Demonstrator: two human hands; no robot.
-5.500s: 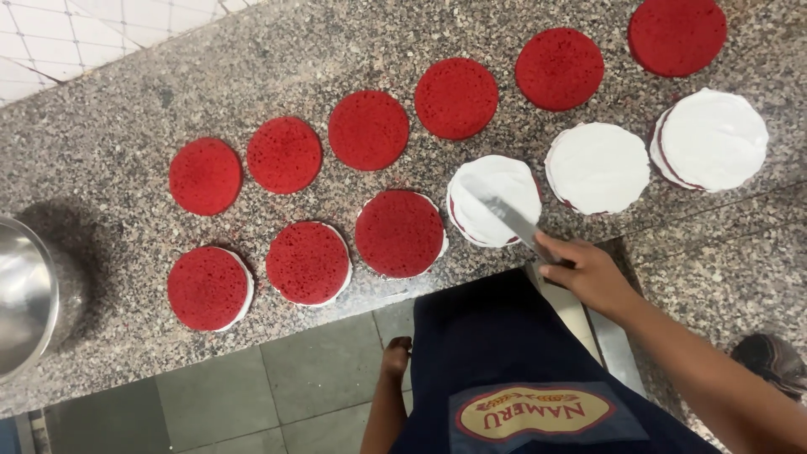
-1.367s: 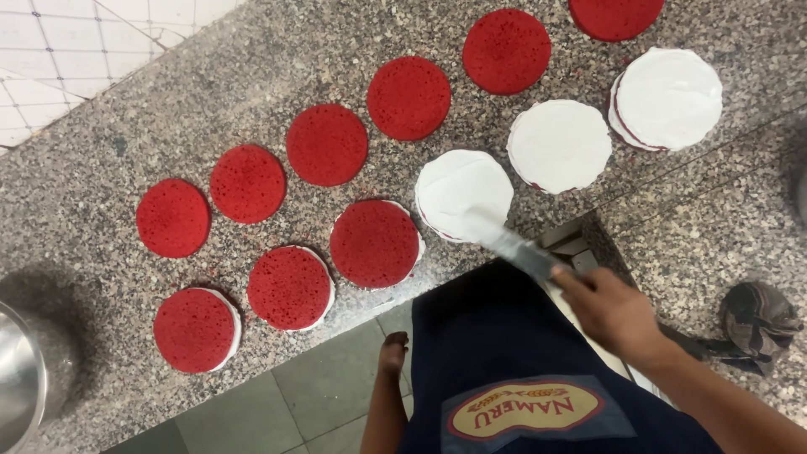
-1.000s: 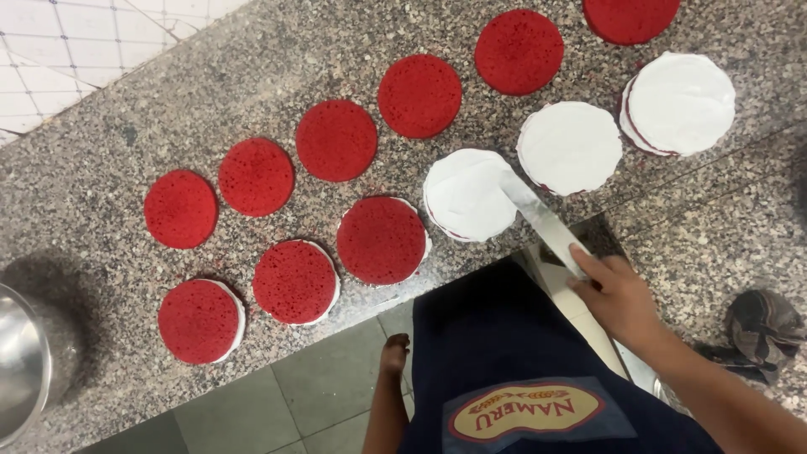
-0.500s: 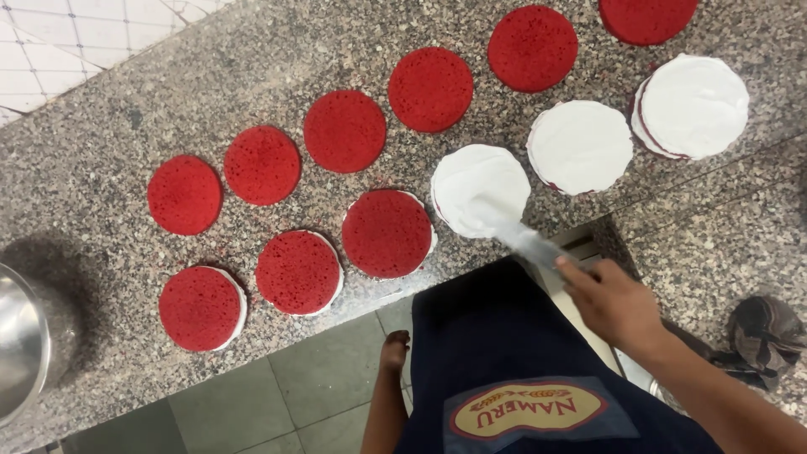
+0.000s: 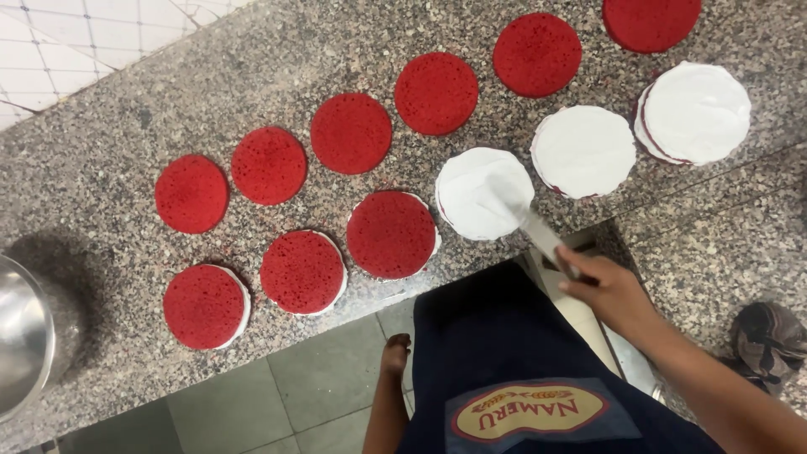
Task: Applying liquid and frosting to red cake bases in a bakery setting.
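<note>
The speckled granite desk (image 5: 252, 76) carried red cake rounds and three white-iced ones. An oval yellow-and-red label (image 5: 525, 414) sat on the dark apron. The right hand (image 5: 607, 290) clasped a blurred spatula (image 5: 525, 219) over the nearest iced round (image 5: 471, 189); the left hand (image 5: 395, 353) hung loose, fingers hard to see.

The bench (image 5: 252, 76) is speckled grey granite, polished, with a faint sheen. The red cake rounds (image 5: 350, 133) look spongy and matt, their tops finely porous like crumb. The frosted rounds (image 5: 583, 150) carry a white cream coat, smooth and softly matt, with slight spreading marks. The spatula (image 5: 538, 231) has a flat metal blade, dulled by a smear of white cream. The bowl (image 5: 21, 336) is bare steel, glossy and reflective. The apron (image 5: 504, 336) is dark blue woven cloth, matt, with a printed patch. The floor (image 5: 311, 378) is grey tile, smooth and dull. The wall (image 5: 50, 34) tiles are white and glazed.
</note>
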